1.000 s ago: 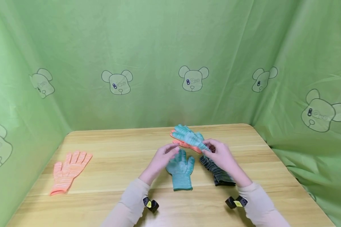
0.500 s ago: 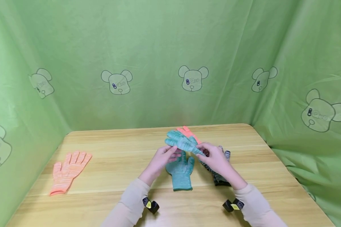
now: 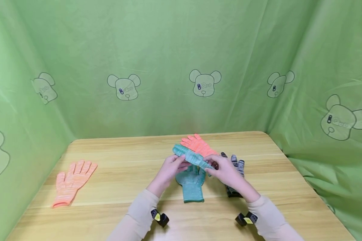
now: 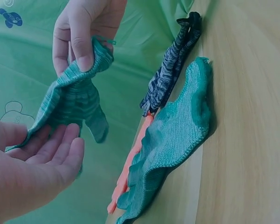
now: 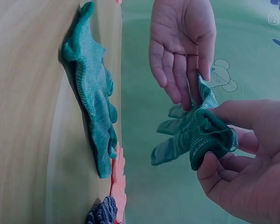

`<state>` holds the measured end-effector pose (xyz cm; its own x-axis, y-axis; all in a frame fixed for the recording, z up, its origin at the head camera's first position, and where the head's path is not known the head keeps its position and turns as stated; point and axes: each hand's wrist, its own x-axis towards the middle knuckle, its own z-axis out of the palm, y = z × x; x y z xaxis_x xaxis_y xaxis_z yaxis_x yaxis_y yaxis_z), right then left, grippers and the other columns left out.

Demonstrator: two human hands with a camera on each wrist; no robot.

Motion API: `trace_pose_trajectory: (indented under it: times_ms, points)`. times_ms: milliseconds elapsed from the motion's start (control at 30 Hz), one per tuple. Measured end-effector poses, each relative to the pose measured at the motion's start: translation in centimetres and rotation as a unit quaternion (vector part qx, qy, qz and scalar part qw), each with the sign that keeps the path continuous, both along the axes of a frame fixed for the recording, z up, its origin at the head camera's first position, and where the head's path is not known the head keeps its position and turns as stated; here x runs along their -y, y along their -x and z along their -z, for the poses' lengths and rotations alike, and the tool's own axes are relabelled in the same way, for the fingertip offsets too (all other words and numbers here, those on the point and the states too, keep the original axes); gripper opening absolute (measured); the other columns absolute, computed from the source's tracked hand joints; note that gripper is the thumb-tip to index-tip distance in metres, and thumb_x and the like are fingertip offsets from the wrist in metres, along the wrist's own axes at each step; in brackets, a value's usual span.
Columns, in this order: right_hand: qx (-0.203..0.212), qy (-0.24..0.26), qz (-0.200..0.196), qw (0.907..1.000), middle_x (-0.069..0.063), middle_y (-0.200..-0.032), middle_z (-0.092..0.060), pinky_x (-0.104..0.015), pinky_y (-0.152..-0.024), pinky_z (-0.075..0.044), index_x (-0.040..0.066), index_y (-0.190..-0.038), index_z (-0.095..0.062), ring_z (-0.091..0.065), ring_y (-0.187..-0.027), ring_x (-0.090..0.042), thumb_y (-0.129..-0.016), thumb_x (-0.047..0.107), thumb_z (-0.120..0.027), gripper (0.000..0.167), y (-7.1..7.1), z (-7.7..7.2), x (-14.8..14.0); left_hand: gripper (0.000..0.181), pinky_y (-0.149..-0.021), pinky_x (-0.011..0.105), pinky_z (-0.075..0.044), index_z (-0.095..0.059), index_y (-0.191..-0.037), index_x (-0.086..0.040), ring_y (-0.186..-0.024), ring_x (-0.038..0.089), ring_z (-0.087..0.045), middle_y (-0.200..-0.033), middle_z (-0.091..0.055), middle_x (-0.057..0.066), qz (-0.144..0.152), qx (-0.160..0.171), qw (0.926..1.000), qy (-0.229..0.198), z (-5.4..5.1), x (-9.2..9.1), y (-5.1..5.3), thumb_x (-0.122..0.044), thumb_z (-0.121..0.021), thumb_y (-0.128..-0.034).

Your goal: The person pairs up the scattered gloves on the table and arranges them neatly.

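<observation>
A teal-green knitted glove (image 3: 193, 158) is held in the air between both hands, its fingers hanging down. My right hand (image 3: 224, 169) grips it at the cuff, seen closely in the right wrist view as a bunched opening (image 5: 212, 140). With thumb and index finger my left hand (image 3: 170, 169) pinches the glove's other end, while its remaining fingers stay extended beneath. Under the held glove a second teal glove (image 3: 193, 190) lies flat on the table, cuff toward me. Its upper part is partly covered in the head view.
Behind the hands lies a coral-orange glove (image 3: 196, 144). A black-and-grey glove (image 3: 238, 167) lies to the right, partly hidden by the right hand and forearm. Another orange glove (image 3: 74, 182) is at the table's left. Green curtains (image 3: 169, 40) surround the wooden table (image 3: 114, 187).
The held teal glove has come off the coral glove, toward me and leftward, and turned edge-on. My left hand has taken hold of it; the right hand has moved slightly left.
</observation>
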<state>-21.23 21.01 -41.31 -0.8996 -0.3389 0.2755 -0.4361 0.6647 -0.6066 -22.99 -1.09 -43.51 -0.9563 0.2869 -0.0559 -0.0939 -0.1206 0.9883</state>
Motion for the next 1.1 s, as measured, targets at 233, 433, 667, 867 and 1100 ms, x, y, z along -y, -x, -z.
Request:
trace_pose_trajectory:
  times_ms: [233,433,667,867,1100]
  points:
    - [0.019,-0.003,-0.009,0.9998,0.002,-0.084,-0.064,-0.020,-0.064,-0.050,0.008,-0.112,-0.068,-0.055,-0.074,-0.006,-0.084,0.012,-0.074,0.029,-0.07,0.12,0.23,0.033,-0.103,0.046,-0.050,-0.054,-0.115,0.010,-0.093,0.017,-0.067,-0.098,-0.067,0.008,-0.015,0.011,0.9992,-0.034,-0.02,-0.07,0.00,-0.020,-0.046,-0.1033]
    - [0.023,-0.003,-0.015,0.9996,0.002,-0.085,-0.064,-0.020,-0.065,-0.051,0.009,-0.113,-0.067,-0.056,-0.076,-0.006,-0.084,0.014,-0.074,0.030,-0.06,0.27,0.38,0.026,-0.103,0.048,-0.049,-0.054,-0.106,0.005,-0.083,0.008,-0.064,-0.089,-0.064,0.000,-0.014,0.014,0.9984,-0.052,-0.15,-0.07,-0.05,-0.018,-0.043,-0.1040]
    - [0.038,0.005,-0.023,0.9990,0.001,-0.088,-0.065,-0.020,-0.067,-0.052,0.008,-0.114,-0.066,-0.057,-0.077,-0.006,-0.085,0.016,-0.073,0.031,-0.07,0.34,0.47,0.020,-0.104,0.049,-0.049,-0.052,-0.100,-0.001,-0.084,0.010,-0.065,-0.086,-0.064,-0.002,-0.008,0.018,0.9966,-0.079,-0.35,0.06,-0.17,-0.016,-0.041,-0.1044]
    - [0.060,0.011,-0.036,0.9975,0.001,-0.091,-0.066,-0.021,-0.073,-0.054,0.007,-0.119,-0.064,-0.060,-0.083,-0.010,-0.087,0.019,-0.071,0.034,-0.02,0.55,0.51,0.033,-0.101,0.043,-0.051,-0.050,-0.118,0.009,-0.089,0.012,-0.067,-0.102,-0.069,0.015,0.007,0.016,0.9969,-0.077,-0.44,0.30,-0.22,-0.019,-0.038,-0.1051]
    - [0.067,0.004,-0.040,0.9970,-0.001,-0.096,-0.071,-0.022,-0.078,-0.054,0.007,-0.119,-0.064,-0.065,-0.089,-0.013,-0.090,0.021,-0.068,0.032,0.10,0.76,0.40,0.042,-0.100,0.041,-0.052,-0.046,-0.132,0.009,-0.094,0.013,-0.068,-0.121,-0.064,0.024,0.014,0.020,0.9967,-0.077,-0.49,0.47,-0.20,-0.022,-0.037,-0.1056]
